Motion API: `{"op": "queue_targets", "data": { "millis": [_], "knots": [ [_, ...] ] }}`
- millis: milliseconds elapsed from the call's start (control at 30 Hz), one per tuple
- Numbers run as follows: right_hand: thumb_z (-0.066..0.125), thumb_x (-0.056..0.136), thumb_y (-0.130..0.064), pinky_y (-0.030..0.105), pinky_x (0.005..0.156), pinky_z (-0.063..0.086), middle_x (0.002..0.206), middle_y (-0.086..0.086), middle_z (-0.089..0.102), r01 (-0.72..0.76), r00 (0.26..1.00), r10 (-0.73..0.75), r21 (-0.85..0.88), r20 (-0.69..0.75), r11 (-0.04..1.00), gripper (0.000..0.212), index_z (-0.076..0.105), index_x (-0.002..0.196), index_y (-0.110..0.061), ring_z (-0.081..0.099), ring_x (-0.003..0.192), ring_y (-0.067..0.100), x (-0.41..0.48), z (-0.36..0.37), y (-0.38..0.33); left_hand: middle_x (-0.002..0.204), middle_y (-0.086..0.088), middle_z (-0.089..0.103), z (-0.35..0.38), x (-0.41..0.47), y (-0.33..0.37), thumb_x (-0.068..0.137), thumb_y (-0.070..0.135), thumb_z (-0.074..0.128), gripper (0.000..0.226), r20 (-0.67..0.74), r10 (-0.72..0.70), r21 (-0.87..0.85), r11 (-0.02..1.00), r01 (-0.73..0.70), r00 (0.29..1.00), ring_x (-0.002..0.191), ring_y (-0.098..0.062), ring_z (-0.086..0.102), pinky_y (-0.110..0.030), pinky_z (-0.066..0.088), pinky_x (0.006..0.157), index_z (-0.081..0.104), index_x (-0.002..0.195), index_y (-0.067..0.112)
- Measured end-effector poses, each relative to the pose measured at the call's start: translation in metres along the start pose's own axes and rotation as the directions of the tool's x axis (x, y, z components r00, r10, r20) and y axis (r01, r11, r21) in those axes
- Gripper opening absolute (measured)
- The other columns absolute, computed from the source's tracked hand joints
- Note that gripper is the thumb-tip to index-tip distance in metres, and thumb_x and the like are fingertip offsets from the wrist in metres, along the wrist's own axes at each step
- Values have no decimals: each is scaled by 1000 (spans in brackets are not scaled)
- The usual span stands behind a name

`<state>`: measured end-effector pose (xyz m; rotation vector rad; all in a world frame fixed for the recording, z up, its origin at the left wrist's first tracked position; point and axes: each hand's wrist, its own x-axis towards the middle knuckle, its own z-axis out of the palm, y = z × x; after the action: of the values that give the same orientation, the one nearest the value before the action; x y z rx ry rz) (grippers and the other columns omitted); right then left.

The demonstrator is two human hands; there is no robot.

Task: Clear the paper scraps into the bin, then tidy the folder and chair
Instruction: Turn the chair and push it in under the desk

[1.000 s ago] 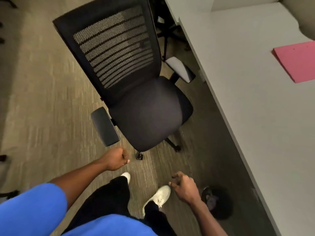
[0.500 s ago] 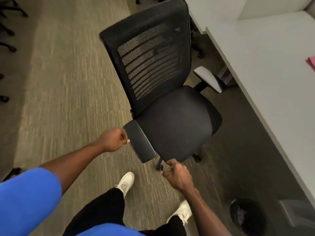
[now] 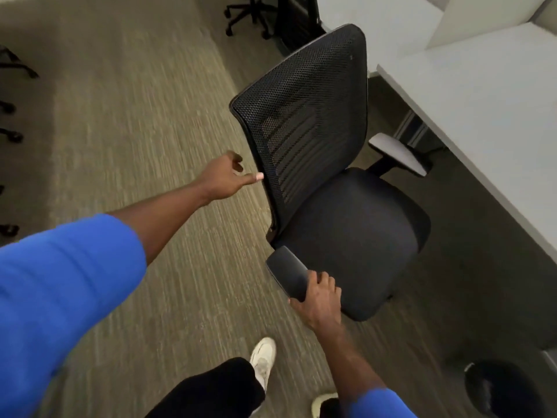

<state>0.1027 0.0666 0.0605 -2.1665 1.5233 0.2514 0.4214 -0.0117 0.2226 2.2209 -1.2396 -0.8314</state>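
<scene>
A black office chair (image 3: 346, 230) with a mesh back stands on the carpet beside the grey desk (image 3: 482, 116), its seat turned toward the desk. My right hand (image 3: 319, 300) grips the chair's near black armrest (image 3: 286, 273). My left hand (image 3: 226, 176) reaches to the left edge of the mesh backrest, thumb touching the frame, fingers loosely curled and holding nothing. A round black bin (image 3: 500, 387) sits on the floor at the lower right, partly under the desk. The folder is out of view.
Another black chair and its wheeled base (image 3: 256, 13) stand at the top by the desk's far end. Chair wheels (image 3: 12, 134) line the left edge. A white partition (image 3: 488, 16) rises on the desk. My shoes (image 3: 263, 360) are below the chair.
My right hand moved from below the seat onto the near armrest. My left hand left the armrest and reached up to the backrest's edge. The chair sits further right, nearer the desk.
</scene>
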Motion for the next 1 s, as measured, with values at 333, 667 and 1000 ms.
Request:
{"op": "queue_targets", "data": {
  "millis": [333,667,1000],
  "knots": [
    [71,90,-48,53,101,46,141,15,48,16,1000,-12,-185,22,983,72,38,146,-18,52,126,36,9,24,-4,131,6,78,29,39,26,103,40,66,42,17,50,-572,820,-31,999,123,-20,74,-46,57,111,69,138,17],
    [71,89,-37,53,100,49,140,15,50,51,998,-44,-212,41,976,72,37,149,-18,52,125,37,2,21,24,119,7,82,36,21,35,105,27,67,24,48,107,-627,777,-53,993,107,-6,80,-18,63,79,74,127,20],
    [67,93,-42,52,107,46,151,15,42,84,996,-72,-254,58,964,74,31,154,-21,48,132,36,-13,9,71,120,15,81,64,-6,53,102,37,70,21,61,156,-608,789,-87,986,112,-3,77,-23,63,92,74,122,32]
  ]
}}
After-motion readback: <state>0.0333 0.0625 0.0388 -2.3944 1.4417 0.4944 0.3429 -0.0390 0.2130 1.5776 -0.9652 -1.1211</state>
